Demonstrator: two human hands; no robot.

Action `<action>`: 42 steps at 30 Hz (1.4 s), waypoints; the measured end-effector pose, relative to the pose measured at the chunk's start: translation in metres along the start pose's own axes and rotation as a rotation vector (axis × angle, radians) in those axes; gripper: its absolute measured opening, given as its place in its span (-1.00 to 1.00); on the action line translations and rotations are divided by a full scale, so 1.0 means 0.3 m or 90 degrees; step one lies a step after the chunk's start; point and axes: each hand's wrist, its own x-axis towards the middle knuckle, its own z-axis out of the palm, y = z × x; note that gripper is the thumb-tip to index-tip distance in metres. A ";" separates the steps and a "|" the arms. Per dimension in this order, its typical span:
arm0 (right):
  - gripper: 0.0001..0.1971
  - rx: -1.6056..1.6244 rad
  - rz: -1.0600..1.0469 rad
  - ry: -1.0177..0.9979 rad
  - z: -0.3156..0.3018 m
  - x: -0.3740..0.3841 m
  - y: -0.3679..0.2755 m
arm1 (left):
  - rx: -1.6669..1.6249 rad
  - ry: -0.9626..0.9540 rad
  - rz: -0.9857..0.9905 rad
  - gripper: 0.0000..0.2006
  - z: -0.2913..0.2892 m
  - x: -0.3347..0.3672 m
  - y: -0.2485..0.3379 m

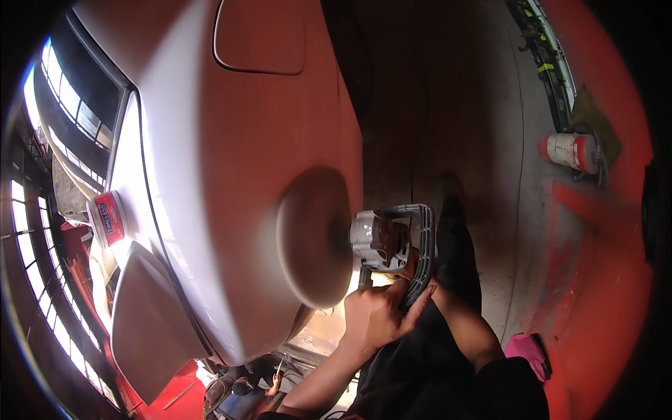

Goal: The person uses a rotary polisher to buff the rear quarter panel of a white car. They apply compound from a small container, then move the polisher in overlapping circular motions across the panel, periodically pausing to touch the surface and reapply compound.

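Observation:
A power polisher (381,241) with a dark D-shaped handle is held sideways in front of me. Its wide round pad (315,238), smeared as if spinning, faces the pale car body panel (259,154) and appears to rest on it. My left hand (374,316) is closed round the lower part of the polisher by the handle, thumb lying along the outside. Behind the handle, my right hand (411,267) is closed on the machine; most of its fingers are hidden.
A tin with a red label (108,218) stands on the car at left, above a protruding grey panel (154,315). Below, another person's hand (276,382) shows. A red-and-white container (570,152) and a pink item (528,355) are at right.

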 end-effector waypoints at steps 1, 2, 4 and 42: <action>-0.44 0.058 0.033 -0.021 0.013 -0.017 0.060 | 0.043 -0.031 -0.003 -0.58 -0.002 -0.061 -0.018; -0.44 0.095 0.023 0.001 0.007 -0.035 0.109 | 0.024 -0.046 0.015 -0.58 0.001 -0.090 -0.016; -0.42 -0.109 -0.101 0.006 -0.006 -0.033 0.140 | 0.031 -0.070 0.001 -0.58 0.035 -0.200 -0.030; -0.62 -0.276 -0.100 -0.089 -0.229 0.454 -0.463 | 0.021 0.107 0.071 -0.63 0.021 0.399 0.017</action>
